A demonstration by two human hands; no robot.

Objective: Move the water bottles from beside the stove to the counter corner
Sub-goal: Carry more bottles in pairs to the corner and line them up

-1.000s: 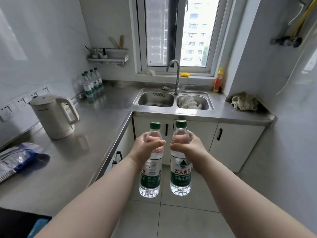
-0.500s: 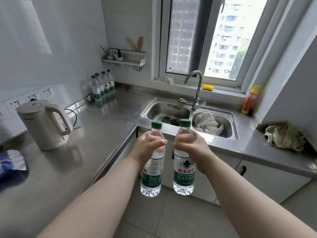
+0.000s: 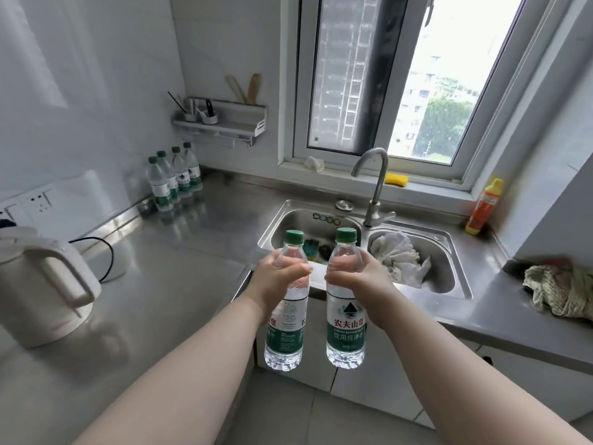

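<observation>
Left hand [image 3: 278, 277], right hand [image 3: 359, 277] grip clear ribbed plastic bottles [image 3: 346, 316].

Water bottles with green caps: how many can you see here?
6. One in the left hand, one in the right hand, four standing in the counter corner. More could hide behind those four.

2 bare forearms in shot, no sleeves reaching the elbows afaict. Left hand [image 3: 278, 277] and right hand [image 3: 359, 277] both bare, no gloves, rings or watch, tho fingers are partly hidden.
</observation>
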